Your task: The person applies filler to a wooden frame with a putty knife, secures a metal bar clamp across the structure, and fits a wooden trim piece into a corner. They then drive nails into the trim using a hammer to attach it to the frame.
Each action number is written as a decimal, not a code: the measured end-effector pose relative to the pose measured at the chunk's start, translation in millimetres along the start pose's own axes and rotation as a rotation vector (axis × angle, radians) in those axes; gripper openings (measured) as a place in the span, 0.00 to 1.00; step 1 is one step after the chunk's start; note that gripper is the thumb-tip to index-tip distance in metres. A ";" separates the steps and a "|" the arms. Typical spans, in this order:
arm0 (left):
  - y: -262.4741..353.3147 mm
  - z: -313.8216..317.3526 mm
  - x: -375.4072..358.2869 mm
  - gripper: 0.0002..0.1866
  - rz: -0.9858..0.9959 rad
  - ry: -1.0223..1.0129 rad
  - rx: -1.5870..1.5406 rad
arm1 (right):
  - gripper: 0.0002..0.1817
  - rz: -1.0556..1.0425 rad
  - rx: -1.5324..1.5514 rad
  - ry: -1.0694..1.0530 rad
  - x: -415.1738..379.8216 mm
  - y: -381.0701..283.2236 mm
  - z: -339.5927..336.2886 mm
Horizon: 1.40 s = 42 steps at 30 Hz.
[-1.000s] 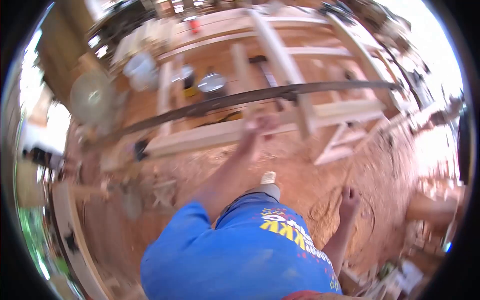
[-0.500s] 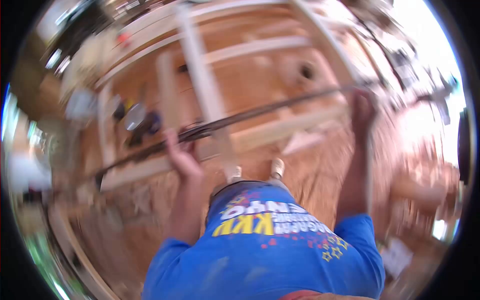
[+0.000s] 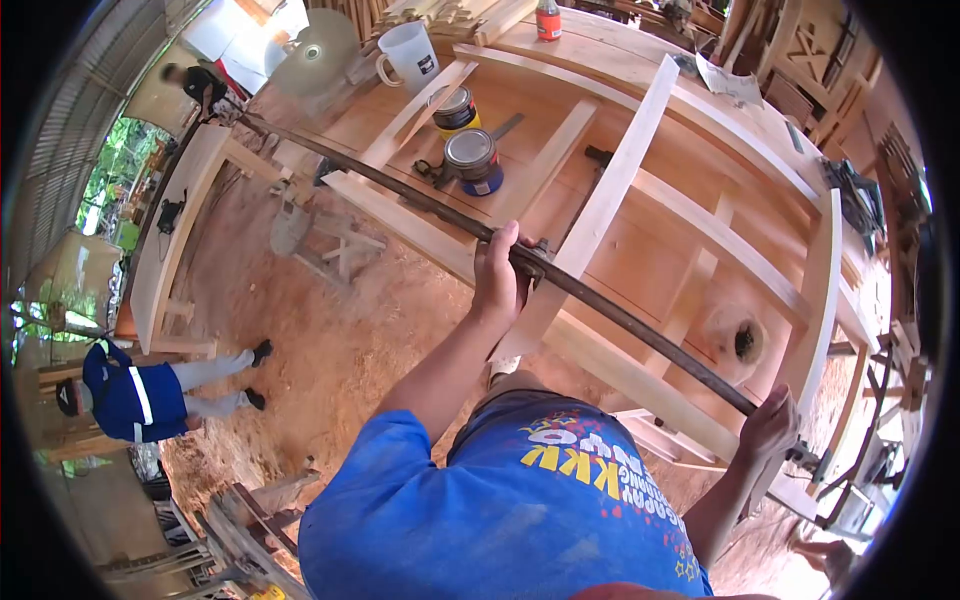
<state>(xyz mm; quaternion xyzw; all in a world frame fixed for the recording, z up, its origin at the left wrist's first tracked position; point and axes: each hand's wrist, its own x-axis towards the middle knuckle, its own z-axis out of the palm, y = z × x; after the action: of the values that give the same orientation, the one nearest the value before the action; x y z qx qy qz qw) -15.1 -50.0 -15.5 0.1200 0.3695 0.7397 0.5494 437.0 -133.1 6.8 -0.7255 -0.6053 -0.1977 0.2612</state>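
A long metal bar clamp spans the view at a slant, in front of and over a pale wooden frame. Near its middle, beside the clamp's sliding jaw, my left hand is closed around the bar, thumb up. My right hand grips the near right end, by a clamp fitting partly hidden at the palm. Under the bar, the frame's rails and crosspieces lie across a brown panel surface. Between the rails lies another dark metal tool, probably a second clamp.
Two cans, one blue and one yellow-labelled, stand inside the frame. Beyond are a plastic jug and a red bottle. A person in a blue jacket is at left; another in dark clothes stands farther off.
My view has turned left and sharpened from heavy blur, bringing the two people into sight. Both hands stay on the bar clamp, which now slopes down to the right.
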 end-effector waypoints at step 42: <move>-28.6 25.0 48.4 0.12 0.023 0.063 0.007 | 0.24 0.051 0.029 0.071 43.5 13.4 38.3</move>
<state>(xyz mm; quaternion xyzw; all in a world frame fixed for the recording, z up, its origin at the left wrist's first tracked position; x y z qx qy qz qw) 2.4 7.6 -28.5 0.1028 0.3878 0.7481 0.5285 457.3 -77.5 1.0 -0.7294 -0.5796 -0.2077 0.2982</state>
